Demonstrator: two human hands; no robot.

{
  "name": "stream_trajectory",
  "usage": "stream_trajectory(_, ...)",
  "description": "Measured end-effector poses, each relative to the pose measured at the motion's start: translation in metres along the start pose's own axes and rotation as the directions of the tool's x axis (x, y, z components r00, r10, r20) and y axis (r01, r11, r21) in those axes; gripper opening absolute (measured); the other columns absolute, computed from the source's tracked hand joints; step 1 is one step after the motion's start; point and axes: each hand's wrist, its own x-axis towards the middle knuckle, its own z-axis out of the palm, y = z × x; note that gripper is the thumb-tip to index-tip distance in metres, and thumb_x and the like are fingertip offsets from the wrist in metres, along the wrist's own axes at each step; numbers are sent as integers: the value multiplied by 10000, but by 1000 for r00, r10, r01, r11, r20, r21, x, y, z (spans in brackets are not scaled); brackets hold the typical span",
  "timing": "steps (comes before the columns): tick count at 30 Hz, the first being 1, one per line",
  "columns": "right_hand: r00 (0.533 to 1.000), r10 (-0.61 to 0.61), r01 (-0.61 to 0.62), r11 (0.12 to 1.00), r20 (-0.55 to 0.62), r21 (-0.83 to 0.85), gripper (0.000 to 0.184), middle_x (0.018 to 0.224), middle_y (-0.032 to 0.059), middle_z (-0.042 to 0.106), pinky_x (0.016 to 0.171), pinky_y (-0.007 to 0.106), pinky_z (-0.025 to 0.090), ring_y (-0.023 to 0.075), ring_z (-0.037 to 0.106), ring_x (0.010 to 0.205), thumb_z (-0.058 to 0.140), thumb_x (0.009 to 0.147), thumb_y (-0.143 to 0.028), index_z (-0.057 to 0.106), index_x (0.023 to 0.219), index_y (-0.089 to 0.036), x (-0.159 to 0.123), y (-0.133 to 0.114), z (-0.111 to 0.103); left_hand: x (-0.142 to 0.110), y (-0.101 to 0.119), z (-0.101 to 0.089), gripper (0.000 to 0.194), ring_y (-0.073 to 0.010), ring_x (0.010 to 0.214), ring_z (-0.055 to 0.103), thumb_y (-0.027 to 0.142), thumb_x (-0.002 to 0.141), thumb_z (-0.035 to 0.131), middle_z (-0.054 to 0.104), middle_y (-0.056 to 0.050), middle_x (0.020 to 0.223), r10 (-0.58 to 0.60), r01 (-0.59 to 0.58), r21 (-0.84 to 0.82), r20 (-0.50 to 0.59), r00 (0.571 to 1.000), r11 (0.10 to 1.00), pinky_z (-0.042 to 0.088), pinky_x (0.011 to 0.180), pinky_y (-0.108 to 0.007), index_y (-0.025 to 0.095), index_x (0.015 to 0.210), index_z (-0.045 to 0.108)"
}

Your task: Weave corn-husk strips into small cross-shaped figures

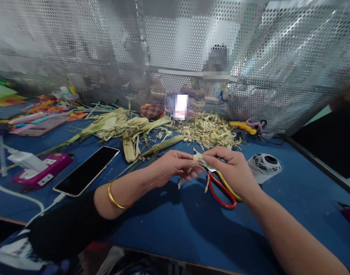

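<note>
My left hand point(173, 167) pinches a small pale husk piece point(196, 157) between thumb and forefinger, its other fingers loosely curled and apart. My right hand point(232, 168) has thumb and forefinger pressed together on the same piece from the other side, its remaining fingers partly hidden from me. Narrow ends dangle beneath. Just below, the scissors point(230, 206) show red and yellow handles, their blades close to my fingertips; I can't tell whether they touch.

If I pull too hard from both sides, I judge the dry fibre could split; too light a pinch could let it slip. Dropping my fingers carelessly could nick one on the blades.

Beside my right hand sits the wrapped spool point(258, 174). Beyond lie the shredded heap point(211, 131) and the longer husks point(114, 128), with the phone point(87, 172) left of them, nearer me, on the blue table point(163, 221)
</note>
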Motion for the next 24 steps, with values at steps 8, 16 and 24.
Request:
stream_trajectory(8,999,44,-45,996,10,74,129,770,21,713,665,285,471,168,616,712,623,781,-280,719,791,-194,0,1,4,3,1,1,166,-105,612,604,177,668,628,719,-84,840,-5,6,-41,17,1000,999,488,574,-223,131,802,714)
stream_trajectory(16,997,34,-36,999,72,26,159,785,25,709,698,306,476,174,627,745,585,798,-275,725,811,-202,0,3,4,7,-2,-1,190,-129,618,618,176,658,557,708,-92,791,3,-1,-33,71,997,999,505,571,-239,105,767,695)
stream_trajectory(24,992,84,-88,995,89,39,165,737,17,681,675,288,451,164,588,701,580,777,-297,699,778,-183,0,4,4,3,-1,0,175,-129,615,630,214,671,590,714,-102,802,-2,2,0,32,999,1000,505,572,-232,100,756,693)
